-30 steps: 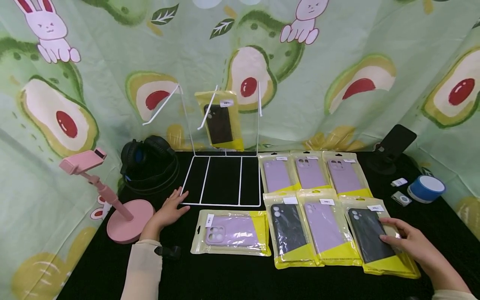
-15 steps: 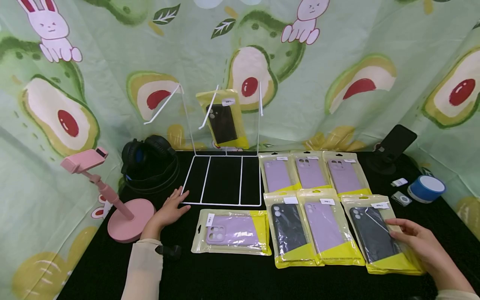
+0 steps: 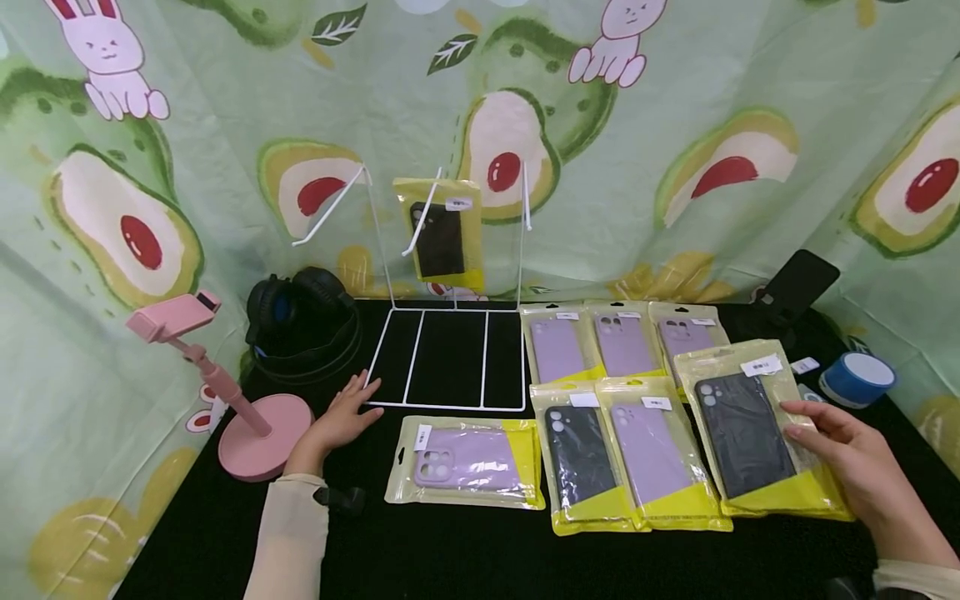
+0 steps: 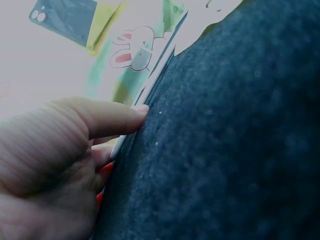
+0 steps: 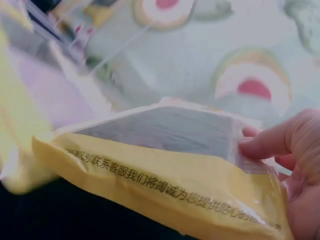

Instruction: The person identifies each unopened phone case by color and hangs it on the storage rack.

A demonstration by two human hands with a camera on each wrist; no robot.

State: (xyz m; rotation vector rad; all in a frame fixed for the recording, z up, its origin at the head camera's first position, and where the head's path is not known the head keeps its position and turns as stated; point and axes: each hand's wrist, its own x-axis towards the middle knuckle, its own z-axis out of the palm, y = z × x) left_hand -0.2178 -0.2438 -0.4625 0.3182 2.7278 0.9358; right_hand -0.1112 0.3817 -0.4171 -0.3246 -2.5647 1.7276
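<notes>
My right hand (image 3: 847, 450) pinches the right edge of a packaged black phone case (image 3: 742, 433), thumb on top. The clear and yellow pouch is raised and tilted above the table, overlapping a lilac one behind it; its yellow lower end (image 5: 165, 185) faces the right wrist view. My left hand (image 3: 341, 423) rests at the front left corner of a white wire rack (image 3: 450, 407), fingers spread; the left wrist view has the thumb (image 4: 125, 117) against the white wire. From the rack's middle hook (image 3: 422, 218) hangs another black phone case pouch (image 3: 441, 242).
Several pouches with lilac (image 3: 648, 450) and black (image 3: 577, 458) cases lie right of the rack. One lilac case pouch (image 3: 467, 463) lies sideways in front. Headphones (image 3: 300, 317) and a pink phone stand (image 3: 262, 433) are left; a blue speaker (image 3: 857, 379) and black stand (image 3: 798, 283) are right.
My right hand has lifted the black phone case pouch off the table, up and slightly away from me. The hanging pouch has swayed. My left hand has stayed at the rack's corner.
</notes>
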